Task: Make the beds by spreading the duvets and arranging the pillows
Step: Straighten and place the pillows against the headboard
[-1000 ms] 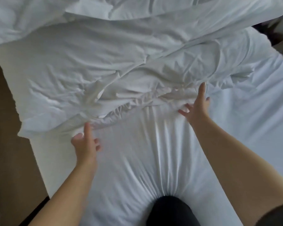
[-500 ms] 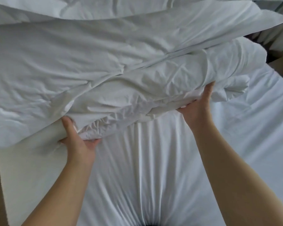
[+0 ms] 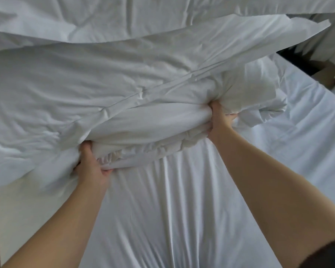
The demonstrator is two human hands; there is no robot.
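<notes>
My left hand (image 3: 91,163) and right hand (image 3: 219,118) both grip the bunched duvet (image 3: 124,89) edge tightly. Next I must pull it down over the sheet (image 3: 182,200), I think.

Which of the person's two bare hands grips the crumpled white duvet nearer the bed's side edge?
The left hand: it grips the crumpled white duvet by the white fitted sheet's left edge; the right hand grips farther in, over the sheet's middle.

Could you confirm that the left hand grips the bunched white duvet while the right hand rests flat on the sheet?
Not quite: the head view shows the right hand also gripping the duvet, not flat on the sheet. The left hand does grip it.
</notes>
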